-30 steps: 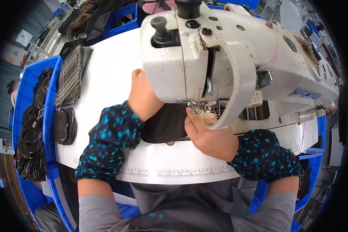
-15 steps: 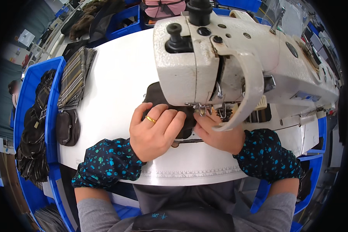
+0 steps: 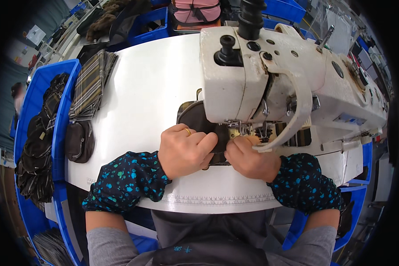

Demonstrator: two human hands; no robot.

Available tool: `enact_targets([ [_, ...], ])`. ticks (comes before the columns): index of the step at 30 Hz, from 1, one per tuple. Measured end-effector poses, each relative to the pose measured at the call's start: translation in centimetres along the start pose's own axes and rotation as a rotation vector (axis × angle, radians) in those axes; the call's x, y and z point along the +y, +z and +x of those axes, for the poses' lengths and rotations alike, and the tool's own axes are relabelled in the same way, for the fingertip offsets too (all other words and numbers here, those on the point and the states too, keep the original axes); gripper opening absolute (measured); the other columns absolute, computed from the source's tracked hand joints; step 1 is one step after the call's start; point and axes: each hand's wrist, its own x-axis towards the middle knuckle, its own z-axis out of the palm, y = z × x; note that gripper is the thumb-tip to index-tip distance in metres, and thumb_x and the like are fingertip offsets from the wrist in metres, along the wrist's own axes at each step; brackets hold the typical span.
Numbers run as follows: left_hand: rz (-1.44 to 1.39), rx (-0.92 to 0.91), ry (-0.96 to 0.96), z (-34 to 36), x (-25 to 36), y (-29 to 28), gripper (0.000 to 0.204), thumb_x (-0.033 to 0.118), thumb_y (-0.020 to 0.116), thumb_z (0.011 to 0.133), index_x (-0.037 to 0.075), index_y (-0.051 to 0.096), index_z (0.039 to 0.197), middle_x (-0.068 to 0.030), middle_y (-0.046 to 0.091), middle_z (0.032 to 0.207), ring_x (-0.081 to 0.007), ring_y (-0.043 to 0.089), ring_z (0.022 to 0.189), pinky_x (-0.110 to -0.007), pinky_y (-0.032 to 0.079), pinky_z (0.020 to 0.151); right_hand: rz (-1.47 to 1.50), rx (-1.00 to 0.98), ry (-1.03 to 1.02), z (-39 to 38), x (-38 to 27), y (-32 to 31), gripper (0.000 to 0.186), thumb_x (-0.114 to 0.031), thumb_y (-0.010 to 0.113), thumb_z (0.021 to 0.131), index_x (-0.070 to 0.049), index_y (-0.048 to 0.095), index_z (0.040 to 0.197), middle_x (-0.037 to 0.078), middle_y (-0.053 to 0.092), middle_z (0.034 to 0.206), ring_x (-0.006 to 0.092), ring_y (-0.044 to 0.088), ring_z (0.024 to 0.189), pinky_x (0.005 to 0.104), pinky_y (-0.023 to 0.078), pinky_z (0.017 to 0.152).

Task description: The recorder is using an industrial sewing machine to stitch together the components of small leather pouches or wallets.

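A dark brown fabric pouch piece (image 3: 195, 119) with a curved zipper edge and a plaid panel under it lies by the needle area of a white sewing machine (image 3: 224, 95). My left hand (image 3: 185, 150), with a ring on one finger, is closed on its near edge, fingers curled in. Just right of it, my right hand (image 3: 251, 158) pinches the same piece's right edge, close to the presser foot (image 3: 240, 128). The machine head hides part of the pouch piece, and my fingers cover the gripped edges.
Left on the white table (image 3: 142, 84) lie a stack of plaid fabric pieces (image 3: 92, 86) and a dark zippered pouch (image 3: 79, 142). A blue bin (image 3: 60, 146) of dark pouches stands beyond them. Another plaid piece (image 3: 300, 136) sits right of the needle. A curved white guard (image 3: 303, 102) arches over my right hand.
My left fingers have curled from lying over the fabric into a grip. The pouch piece has turned, showing its zipper edge and plaid panel. The view has shifted, so the machine appears farther right.
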Motion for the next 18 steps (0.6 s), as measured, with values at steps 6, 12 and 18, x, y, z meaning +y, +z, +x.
enact_targets([
  [6,-0.054,-0.048,0.043,0.5,0.0,-1.2,0.036,0.021,0.079,0.061,0.012,0.063,0.092,-0.0006,0.057,0.073,-0.0186,0.06,0.062,-0.029,0.049,0.057,0.142,0.025,0.024,0.7,1.2,-1.2,0.01,-0.017,0.065,0.067,-0.012,0.056,0.069,0.001,0.051,0.076,0.0142,0.056,0.078,0.0295,0.047,0.061],
  [12,-0.516,-0.168,-0.23,0.7,0.4,-2.5,0.036,0.022,0.075,0.085,0.006,0.066,0.117,-0.0112,0.067,0.11,-0.0299,0.066,0.088,-0.036,0.055,0.076,0.227,0.177,0.005,1.2,1.2,-0.9,0.009,-0.011,0.065,0.067,-0.011,0.057,0.072,0.001,0.047,0.069,0.0143,0.051,0.057,0.0267,0.041,0.046],
  [18,-0.901,-0.316,-0.311,0.3,-1.2,-0.8,0.031,0.011,0.075,0.086,0.005,0.069,0.115,-0.0108,0.069,0.11,-0.0298,0.065,0.095,-0.035,0.052,0.084,0.182,0.227,0.016,1.1,0.5,-0.7,0.01,-0.014,0.065,0.068,-0.012,0.055,0.069,0.0,0.043,0.069,0.0119,0.05,0.057,0.0268,0.04,0.046],
])
